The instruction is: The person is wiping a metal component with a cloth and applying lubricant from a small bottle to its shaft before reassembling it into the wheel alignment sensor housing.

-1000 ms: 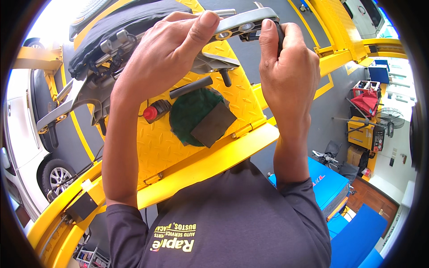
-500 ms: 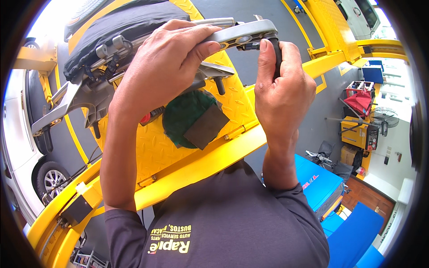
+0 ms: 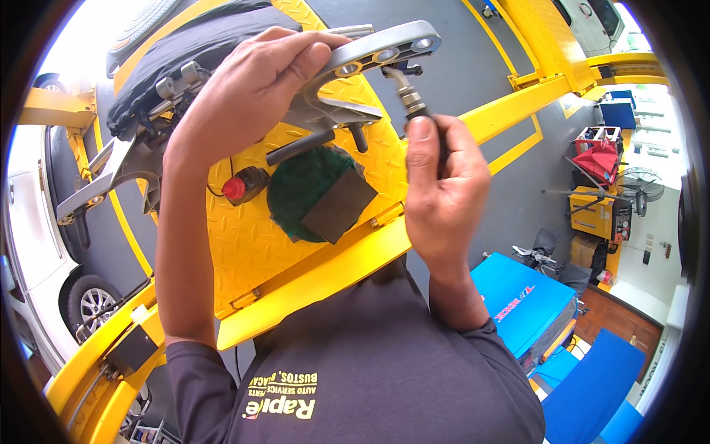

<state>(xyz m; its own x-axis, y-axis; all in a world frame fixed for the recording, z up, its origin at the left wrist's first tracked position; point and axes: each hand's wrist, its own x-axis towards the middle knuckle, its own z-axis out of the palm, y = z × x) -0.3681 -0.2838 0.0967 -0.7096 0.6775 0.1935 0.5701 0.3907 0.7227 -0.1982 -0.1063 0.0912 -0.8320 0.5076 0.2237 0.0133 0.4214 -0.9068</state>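
Observation:
My left hand (image 3: 255, 89) is closed over the silver metal bracket arm (image 3: 403, 37) of a clamp-like device, near its inner end. Round holes run along the arm's free end. My right hand (image 3: 447, 185) grips a black peg (image 3: 414, 106) with a stepped metal end, held just below the arm. That metal end points up toward the arm's underside; whether they touch, I cannot tell. Other black pegs (image 3: 359, 138) stick out from the device, one lying nearly sideways (image 3: 299, 148). My left hand and forearm hide part of the device.
A yellow treadplate platform (image 3: 251, 274) lies beneath. On it are a dark green round cloth (image 3: 296, 185) with a dark flat pad (image 3: 340, 207), and a red-capped item (image 3: 235, 187). Yellow rails (image 3: 518, 115) run beyond. A black-covered bulk (image 3: 192, 59) sits behind the device.
My right hand has moved down and left, and the black peg has come away from the arm's end. The bracket arm has shifted slightly left. My left hand keeps its grip.

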